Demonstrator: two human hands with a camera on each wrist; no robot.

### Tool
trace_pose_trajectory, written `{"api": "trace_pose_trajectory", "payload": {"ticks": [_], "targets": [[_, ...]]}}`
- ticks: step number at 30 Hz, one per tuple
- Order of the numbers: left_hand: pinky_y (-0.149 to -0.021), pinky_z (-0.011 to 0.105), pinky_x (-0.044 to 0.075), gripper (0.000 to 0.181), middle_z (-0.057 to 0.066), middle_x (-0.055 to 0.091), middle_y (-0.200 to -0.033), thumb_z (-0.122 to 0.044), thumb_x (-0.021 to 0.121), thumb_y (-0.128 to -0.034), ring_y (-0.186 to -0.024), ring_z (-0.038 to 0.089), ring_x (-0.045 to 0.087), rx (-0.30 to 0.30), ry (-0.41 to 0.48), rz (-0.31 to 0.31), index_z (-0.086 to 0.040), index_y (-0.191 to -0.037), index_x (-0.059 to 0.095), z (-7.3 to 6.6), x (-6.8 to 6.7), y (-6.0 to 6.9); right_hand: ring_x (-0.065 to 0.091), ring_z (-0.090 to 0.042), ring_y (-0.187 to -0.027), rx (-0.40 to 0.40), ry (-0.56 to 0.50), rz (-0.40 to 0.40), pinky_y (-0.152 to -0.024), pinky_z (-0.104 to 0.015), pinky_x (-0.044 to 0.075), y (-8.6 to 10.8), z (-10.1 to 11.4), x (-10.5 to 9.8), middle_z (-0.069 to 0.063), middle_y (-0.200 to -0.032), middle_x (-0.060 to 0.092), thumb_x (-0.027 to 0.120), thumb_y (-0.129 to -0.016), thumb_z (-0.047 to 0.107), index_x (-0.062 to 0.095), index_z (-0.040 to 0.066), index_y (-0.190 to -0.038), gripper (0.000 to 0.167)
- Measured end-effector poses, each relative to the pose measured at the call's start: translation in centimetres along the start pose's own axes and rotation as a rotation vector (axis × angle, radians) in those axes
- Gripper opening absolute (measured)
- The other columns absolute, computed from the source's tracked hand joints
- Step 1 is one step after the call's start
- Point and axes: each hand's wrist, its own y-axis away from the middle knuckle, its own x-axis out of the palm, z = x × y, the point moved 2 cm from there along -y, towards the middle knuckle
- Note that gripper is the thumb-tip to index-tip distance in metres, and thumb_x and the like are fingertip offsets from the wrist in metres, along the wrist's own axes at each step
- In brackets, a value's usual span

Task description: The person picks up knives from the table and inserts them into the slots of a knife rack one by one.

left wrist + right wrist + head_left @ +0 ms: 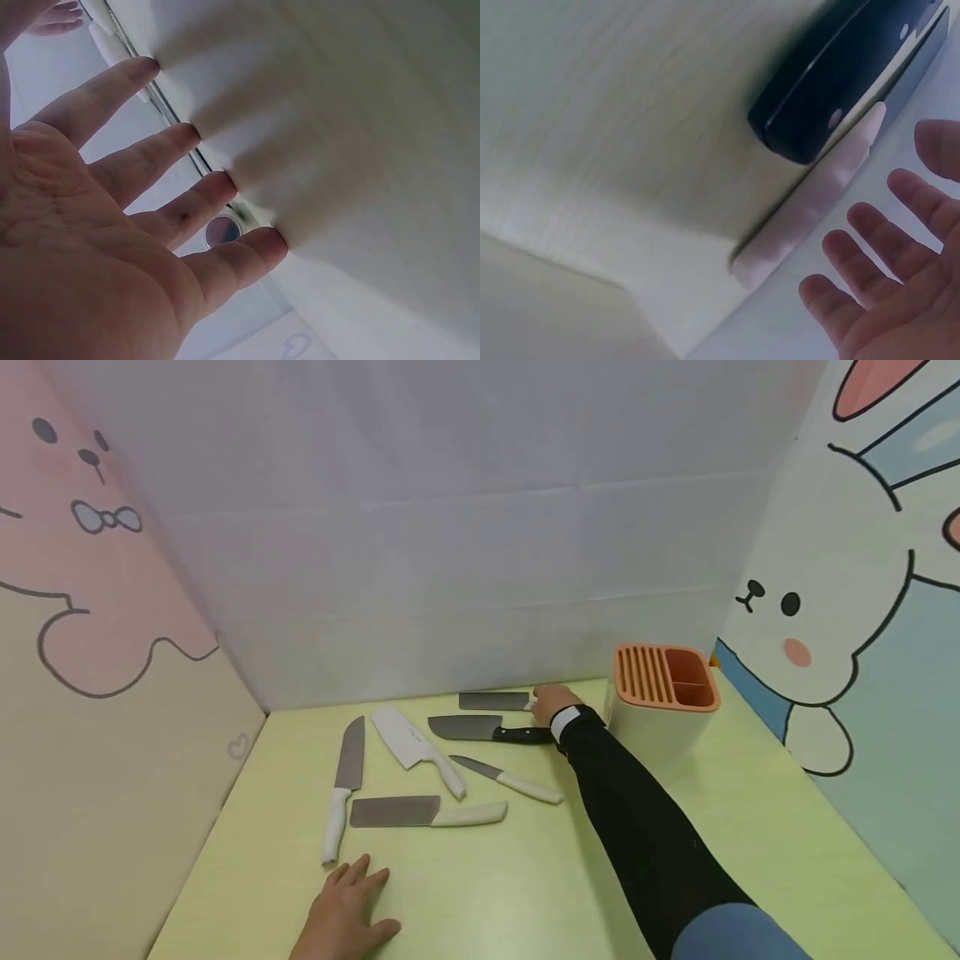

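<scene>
At the back of the table, my right hand (553, 703) is beside the handle of a grey-bladed knife (493, 701). In the right wrist view its fingers are spread apart from that knife's white handle (810, 202), holding nothing. Just in front lies a black-handled knife (522, 736), whose handle end is close to the right wrist. My left hand (343, 914) rests at the front with fingers spread and fingertips (270, 240) on the tabletop. Nearest it are a white-handled knife (337, 822) pointing away and a broad-bladed knife (397, 811) lying crosswise.
A white cleaver (405, 739) and a small white-handled knife (528, 787) lie mid-table. To the right of the right hand stands a white knife block (652, 735) with an orange slotted top (641, 675). Printed walls (465, 568) enclose the yellow table (487, 893) at the back and sides.
</scene>
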Motion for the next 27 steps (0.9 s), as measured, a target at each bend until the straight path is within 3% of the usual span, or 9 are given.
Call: {"api": "trace_pose_trajectory", "payload": {"ticks": [5, 12, 27], "targets": [[-0.087, 0.067, 0.042, 0.069, 0.025, 0.049, -0.136, -0.046, 0.084, -0.0660, -0.120, 0.053, 0.043, 0.013, 0.027, -0.010, -0.008, -0.121, 0.066, 0.0, -0.1, 0.1, 0.054, -0.035, -0.117, 0.040, 0.027, -0.010, -0.092, -0.049, 0.048, -1.1, -1.1, 0.5, -0.014, -0.134, 0.056, 0.054, -0.098, 0.020, 0.055, 0.010, -0.136, 0.039], [-0.087, 0.067, 0.042, 0.068, 0.024, 0.050, -0.136, -0.046, 0.084, -0.0656, -0.120, 0.052, 0.043, -0.005, 0.039, -0.021, -0.008, -0.120, 0.067, 0.3, -0.1, 0.2, 0.060, -0.035, -0.103, 0.015, 0.100, -0.017, -0.079, -0.049, 0.052, -1.8, -1.6, 0.7, -0.013, -0.120, 0.064, 0.065, -0.088, 0.015, 0.064, 0.010, -0.124, 0.036], [-0.089, 0.068, 0.040, 0.069, 0.024, 0.049, -0.137, -0.045, 0.084, -0.0655, -0.123, 0.052, 0.041, -0.020, 0.055, -0.004, -0.008, -0.121, 0.066, 0.4, -0.2, 0.4, 0.061, -0.032, -0.105, -0.022, 0.126, 0.012, -0.084, -0.049, 0.051, -1.9, -1.4, 0.5, -0.013, -0.120, 0.064, 0.061, -0.092, 0.008, 0.065, 0.007, -0.122, 0.030]]}}
